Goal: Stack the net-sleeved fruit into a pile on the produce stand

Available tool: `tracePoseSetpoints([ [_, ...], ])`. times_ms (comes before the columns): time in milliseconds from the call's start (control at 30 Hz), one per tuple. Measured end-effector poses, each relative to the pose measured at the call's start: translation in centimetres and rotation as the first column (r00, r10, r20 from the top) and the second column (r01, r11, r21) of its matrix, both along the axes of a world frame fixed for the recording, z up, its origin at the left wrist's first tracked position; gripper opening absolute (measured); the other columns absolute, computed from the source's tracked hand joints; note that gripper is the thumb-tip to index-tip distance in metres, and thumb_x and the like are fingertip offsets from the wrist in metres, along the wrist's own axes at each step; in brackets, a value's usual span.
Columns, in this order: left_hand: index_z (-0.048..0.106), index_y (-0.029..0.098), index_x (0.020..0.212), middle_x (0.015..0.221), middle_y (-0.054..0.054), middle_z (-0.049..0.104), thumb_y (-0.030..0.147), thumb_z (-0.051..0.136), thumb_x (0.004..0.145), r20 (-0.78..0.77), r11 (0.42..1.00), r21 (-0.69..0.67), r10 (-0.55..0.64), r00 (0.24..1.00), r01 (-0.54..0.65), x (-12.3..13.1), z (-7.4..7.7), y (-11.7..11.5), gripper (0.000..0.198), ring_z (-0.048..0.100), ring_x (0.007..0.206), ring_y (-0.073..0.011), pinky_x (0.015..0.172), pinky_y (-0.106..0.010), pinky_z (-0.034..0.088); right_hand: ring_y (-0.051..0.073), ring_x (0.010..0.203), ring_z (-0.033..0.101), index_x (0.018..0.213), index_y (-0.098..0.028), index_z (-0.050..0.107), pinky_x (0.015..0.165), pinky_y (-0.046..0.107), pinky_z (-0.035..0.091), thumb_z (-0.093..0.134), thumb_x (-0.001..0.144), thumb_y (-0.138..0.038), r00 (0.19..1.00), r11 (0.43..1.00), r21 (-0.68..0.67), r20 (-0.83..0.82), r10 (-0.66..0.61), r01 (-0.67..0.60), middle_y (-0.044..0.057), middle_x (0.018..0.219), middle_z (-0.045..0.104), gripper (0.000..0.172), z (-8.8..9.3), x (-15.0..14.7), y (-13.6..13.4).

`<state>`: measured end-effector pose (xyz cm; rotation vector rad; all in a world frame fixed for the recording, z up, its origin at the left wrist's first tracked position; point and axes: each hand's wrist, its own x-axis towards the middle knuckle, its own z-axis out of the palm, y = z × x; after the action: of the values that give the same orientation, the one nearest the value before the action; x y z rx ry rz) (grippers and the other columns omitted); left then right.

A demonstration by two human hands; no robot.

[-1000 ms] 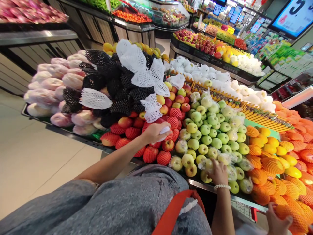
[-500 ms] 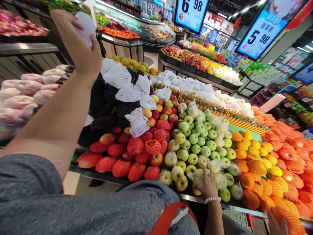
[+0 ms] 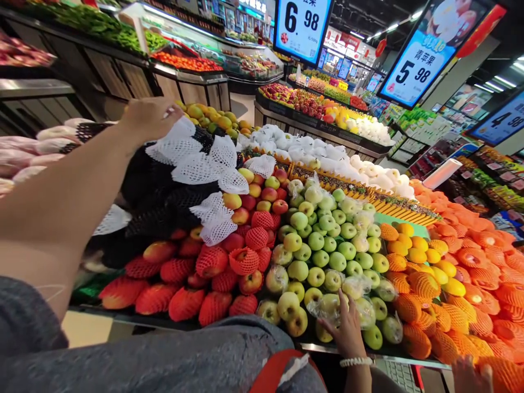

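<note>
My left hand (image 3: 153, 117) is stretched out over the far left of the fruit stand, fingers closed, with a bit of a white foam net (image 3: 168, 111) showing between them. Just below it lie more white foam fruit nets (image 3: 195, 166) on dark netted fruit (image 3: 164, 199). My right hand (image 3: 346, 327), with a pale coiled band at the wrist, rests palm down and fingers spread at the front of the green apples (image 3: 316, 241). Its fingertips touch a plastic-wrapped apple (image 3: 329, 304). Red apples (image 3: 215, 261), some in red nets, lie between my hands.
Another hand (image 3: 470, 375), seemingly a nearby person's, is at orange-netted fruit at lower right. Oranges (image 3: 423, 286) fill the right side. A metal front edge (image 3: 315, 347) borders the stand, with a shopping cart (image 3: 399, 374) below. Price screens (image 3: 415, 60) hang above.
My left hand has come down from above with the white foam net, to beside the nets on the stand. My right hand stays at the green apples, fingers a little more spread. The view has shifted slightly.
</note>
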<state>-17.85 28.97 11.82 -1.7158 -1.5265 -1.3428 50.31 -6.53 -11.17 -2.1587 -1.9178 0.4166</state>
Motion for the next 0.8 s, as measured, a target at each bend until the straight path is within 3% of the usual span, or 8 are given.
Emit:
tracePoseSetpoints([
  [100,0.072,-0.007,0.087,0.080,-0.004,0.070,0.081,0.030,0.091,-0.095,0.984,-0.177,-0.039,0.995,0.022,-1.3,2.1,-0.7,0.097,0.076,0.100,-0.0291,0.087,-0.065,0.053,0.040,0.154,0.040,0.163,-0.022,0.041,0.121,0.054,0.041,0.063,0.090,-0.060,1.000,1.000,-0.030,-0.016,0.007,-0.007,0.020,0.165,0.039,0.085,1.3,0.1,0.9],
  [200,0.074,-0.005,0.103,0.104,-0.005,0.071,0.059,0.033,0.098,-0.137,0.983,-0.181,-0.062,0.989,0.036,0.0,3.6,-2.9,0.076,0.068,0.123,-0.0348,0.098,-0.069,0.045,0.039,0.153,0.041,0.158,-0.016,0.048,0.123,0.052,0.039,0.051,0.097,-0.060,1.000,0.998,0.065,0.018,-0.024,0.023,0.023,0.163,0.041,0.075,3.2,1.0,2.0],
  [333,0.068,0.001,0.122,0.136,-0.011,0.065,0.038,0.053,0.099,-0.095,0.980,-0.131,-0.161,0.982,0.148,8.0,3.3,-9.0,0.046,0.055,0.141,-0.0364,0.116,-0.076,0.032,0.041,0.150,0.043,0.151,-0.008,0.054,0.122,0.055,0.038,0.043,0.102,-0.060,0.979,0.953,0.277,0.124,-0.159,0.120,0.028,0.158,0.047,0.073,5.3,1.8,3.6],
  [433,0.066,0.028,0.115,0.138,-0.002,0.066,0.038,0.062,0.097,0.134,0.891,-0.235,-0.366,0.921,0.388,18.5,-1.3,-14.2,0.021,0.058,0.136,-0.0290,0.125,-0.064,0.038,0.038,0.141,0.052,0.144,-0.007,0.062,0.120,0.049,0.041,0.041,0.105,-0.046,0.977,0.979,0.182,0.174,-0.122,0.089,0.024,0.149,0.059,0.059,6.1,0.2,5.4],
  [500,0.067,0.033,0.107,0.132,0.000,0.070,0.036,0.060,0.100,0.130,0.706,-0.492,-0.519,0.845,0.509,25.6,-6.0,-16.6,0.010,0.060,0.134,-0.0263,0.123,-0.053,0.044,0.032,0.137,0.057,0.144,-0.010,0.064,0.119,0.040,0.042,0.040,0.107,-0.037,0.980,1.000,0.011,0.197,-0.019,0.018,0.020,0.147,0.063,0.051,6.3,-2.2,6.7],
  [567,0.069,0.030,0.114,0.142,-0.004,0.067,0.032,0.058,0.102,0.055,0.546,-0.702,-0.600,0.798,0.458,31.4,-10.7,-17.9,0.017,0.056,0.138,-0.0282,0.123,-0.050,0.044,0.028,0.137,0.058,0.147,-0.013,0.062,0.116,0.035,0.042,0.042,0.109,-0.032,0.972,0.985,-0.167,0.215,0.090,-0.055,0.016,0.149,0.063,0.047,6.5,-4.9,8.1],
  [667,0.063,0.021,0.138,0.157,-0.015,0.053,0.034,0.071,0.097,-0.022,0.452,-0.856,-0.515,0.857,0.250,36.2,-15.7,-17.7,0.044,0.055,0.139,-0.0350,0.115,-0.049,0.049,0.028,0.127,0.064,0.142,-0.013,0.065,0.107,0.035,0.046,0.050,0.107,-0.028,0.957,0.945,-0.317,0.242,0.161,-0.079,0.016,0.138,0.069,0.041,6.3,-8.3,9.8],
  [800,0.053,0.017,0.149,0.143,-0.020,0.060,0.037,0.084,0.086,-0.036,0.424,-0.888,-0.453,0.891,0.180,37.9,-17.8,-16.3,0.073,0.062,0.127,-0.0362,0.104,-0.044,0.053,0.029,0.116,0.067,0.134,-0.007,0.065,0.095,0.037,0.049,0.058,0.102,-0.024,0.946,0.943,-0.333,0.296,0.130,-0.026,0.021,0.135,0.066,0.037,5.8,-10.2,11.3],
])
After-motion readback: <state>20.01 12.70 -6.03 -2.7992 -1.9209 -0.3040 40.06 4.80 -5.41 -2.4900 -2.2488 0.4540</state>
